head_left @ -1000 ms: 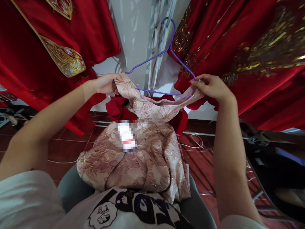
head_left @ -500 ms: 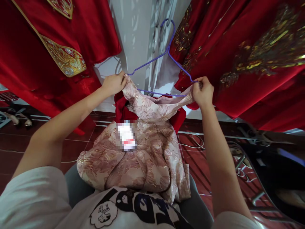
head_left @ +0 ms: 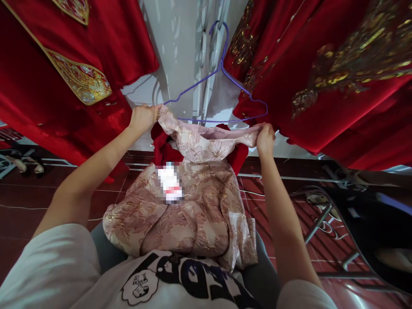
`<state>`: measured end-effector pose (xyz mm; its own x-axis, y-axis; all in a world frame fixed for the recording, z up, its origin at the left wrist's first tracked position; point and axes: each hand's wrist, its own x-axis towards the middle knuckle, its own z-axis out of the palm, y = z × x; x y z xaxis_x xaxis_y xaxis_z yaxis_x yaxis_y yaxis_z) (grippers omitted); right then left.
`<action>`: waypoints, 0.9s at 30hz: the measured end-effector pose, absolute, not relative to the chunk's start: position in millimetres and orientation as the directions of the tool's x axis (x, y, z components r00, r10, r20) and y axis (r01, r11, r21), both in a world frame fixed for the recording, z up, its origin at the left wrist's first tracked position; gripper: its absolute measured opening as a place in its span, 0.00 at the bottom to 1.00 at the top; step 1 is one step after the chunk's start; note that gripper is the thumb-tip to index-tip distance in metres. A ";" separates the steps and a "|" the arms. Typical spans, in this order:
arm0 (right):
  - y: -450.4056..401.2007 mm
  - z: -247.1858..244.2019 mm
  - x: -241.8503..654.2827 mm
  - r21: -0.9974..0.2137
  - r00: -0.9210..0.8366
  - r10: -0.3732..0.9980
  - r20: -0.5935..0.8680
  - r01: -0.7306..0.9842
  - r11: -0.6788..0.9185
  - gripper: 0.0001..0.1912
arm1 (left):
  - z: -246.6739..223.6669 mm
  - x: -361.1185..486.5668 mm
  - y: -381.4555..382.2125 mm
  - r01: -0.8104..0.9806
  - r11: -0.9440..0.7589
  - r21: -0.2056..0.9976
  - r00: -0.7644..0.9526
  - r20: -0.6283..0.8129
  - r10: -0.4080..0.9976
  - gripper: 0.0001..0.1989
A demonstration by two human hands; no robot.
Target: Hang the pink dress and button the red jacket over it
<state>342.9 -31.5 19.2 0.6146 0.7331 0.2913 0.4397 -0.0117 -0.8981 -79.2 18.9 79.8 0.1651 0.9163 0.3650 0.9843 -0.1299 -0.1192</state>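
Observation:
A pink and gold brocade dress (head_left: 199,189) lies across my lap, its bodice stretched up between my two hands. My left hand (head_left: 143,117) is closed on the left shoulder edge, beside the left end of a purple hanger (head_left: 199,81). At the other shoulder my right hand (head_left: 265,139) grips the dress fabric, below and apart from the hanger's right end, which is bare. The hanger's bottom bar runs just above the neckline. Dark red cloth (head_left: 165,143) shows behind the bodice. On the dress rests a blurred white rectangular thing (head_left: 170,183).
Red embroidered garments hang at left (head_left: 128,38) and right (head_left: 322,98). Between them stand white metal poles (head_left: 206,56). A black chair (head_left: 370,231) with metal legs is at the right; cables (head_left: 331,229) lie on the red tiled floor. Shoes (head_left: 30,166) sit at far left.
The dress's right shoulder has come off the hanger's right end. My right hand has moved down and left with the fabric; my left hand has shifted slightly left.

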 end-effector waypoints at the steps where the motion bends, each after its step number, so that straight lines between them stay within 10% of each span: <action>1: -31.5 14.0 344.1 -0.922 0.630 0.735 0.251 0.387 -0.016 0.16 | 75.5 -83.1 18.7 0.985 -0.119 -0.121 0.156 0.356 0.921 0.33; 6: -33.0 -8.0 345.5 -0.981 0.590 0.800 0.111 0.193 -0.006 0.23 | 57.7 -97.4 4.1 0.972 -0.177 -0.152 0.212 0.256 0.943 0.24; 18: -64.2 -3.8 332.8 -0.860 0.460 0.729 0.508 0.317 0.400 0.19 | 78.7 0.8 -5.7 0.681 -0.699 -0.218 0.728 0.302 0.616 0.17; 27: -86.1 -18.1 351.1 -0.815 0.455 0.754 0.474 0.552 0.178 0.24 | 54.1 80.2 40.3 0.570 -0.811 -0.133 0.808 0.274 0.522 0.18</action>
<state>351.1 -86.1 -18.1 0.4554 0.7539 0.4736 0.5519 0.1783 -0.8146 80.2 40.3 54.1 0.8076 0.5222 0.2741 0.5696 -0.8110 -0.1333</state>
